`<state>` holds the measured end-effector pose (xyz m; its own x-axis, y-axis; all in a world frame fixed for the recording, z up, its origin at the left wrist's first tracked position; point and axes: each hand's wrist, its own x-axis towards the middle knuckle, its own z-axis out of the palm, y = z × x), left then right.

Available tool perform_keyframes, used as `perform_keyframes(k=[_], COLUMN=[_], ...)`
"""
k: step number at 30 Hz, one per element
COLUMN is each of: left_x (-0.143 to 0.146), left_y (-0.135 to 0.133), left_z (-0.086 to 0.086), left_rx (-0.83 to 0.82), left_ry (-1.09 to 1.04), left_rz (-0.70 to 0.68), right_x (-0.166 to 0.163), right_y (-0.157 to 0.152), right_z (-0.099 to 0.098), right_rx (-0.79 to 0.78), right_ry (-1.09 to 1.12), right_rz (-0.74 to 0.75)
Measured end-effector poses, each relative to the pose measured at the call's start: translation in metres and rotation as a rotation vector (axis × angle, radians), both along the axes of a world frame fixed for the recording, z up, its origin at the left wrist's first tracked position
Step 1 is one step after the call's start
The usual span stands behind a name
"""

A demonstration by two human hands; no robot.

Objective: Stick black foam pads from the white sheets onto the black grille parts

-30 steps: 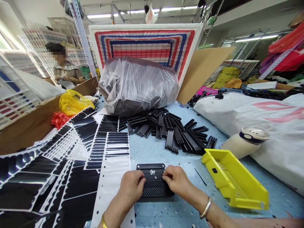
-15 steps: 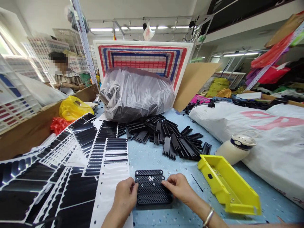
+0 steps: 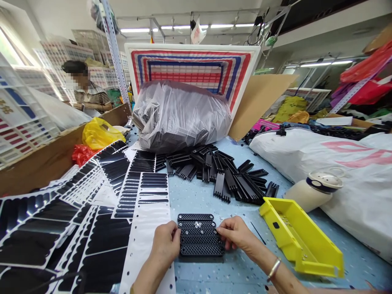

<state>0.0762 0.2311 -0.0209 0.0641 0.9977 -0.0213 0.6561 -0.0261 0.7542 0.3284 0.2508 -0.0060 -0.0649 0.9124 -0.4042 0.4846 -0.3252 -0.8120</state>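
Several black mesh-patterned strips point(image 3: 199, 240) lie side by side on a dark block in front of me. On them sit small silvery rings point(image 3: 197, 224), some bunched in the middle and others near the strip ends. My left hand point(image 3: 165, 244) is closed, its thumb and fingertips against the left edge of the strips. At the right edge, my right hand point(image 3: 237, 234) is closed in a pinch by a strip end. Whatever lies between the fingertips of either hand is too small or hidden to name.
A yellow parts bin point(image 3: 301, 239) with small bits inside stands right, beside a cream bottle point(image 3: 315, 188). Loose black plastic strips point(image 3: 226, 179) are heaped behind. Sheets of black stickers point(image 3: 101, 249) cover the left. A large plastic-wrapped bag point(image 3: 183, 116) stands at the back; a person point(image 3: 88, 94) sits far left.
The view has shifted, so the bench things appear slightly further right. My right fingertips have drawn a little outward along the strips' right edge. My left hand stays at the left edge.
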Motion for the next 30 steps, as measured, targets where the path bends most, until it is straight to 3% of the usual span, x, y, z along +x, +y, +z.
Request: perform_keyframes(k=[15,21,30], left_x=[0.009,0.002,-0.003], left_y=[0.006,0.013,0.025], left_z=[0.004,0.005,0.007], left_rx=[-0.188,-0.441,-0.536], left_ry=[-0.181,-0.459,-0.627], left_rz=[0.141,0.115,0.068], right_x=[-0.006,-0.005,-0.004], right_y=[0.001,0.0,0.003], right_z=[-0.004,-0.007,-0.016], right_rx=[0.052,0.062,0.087], right_ry=[0.028,0.047,0.045], right_rz=[0.025,0.019,0.02])
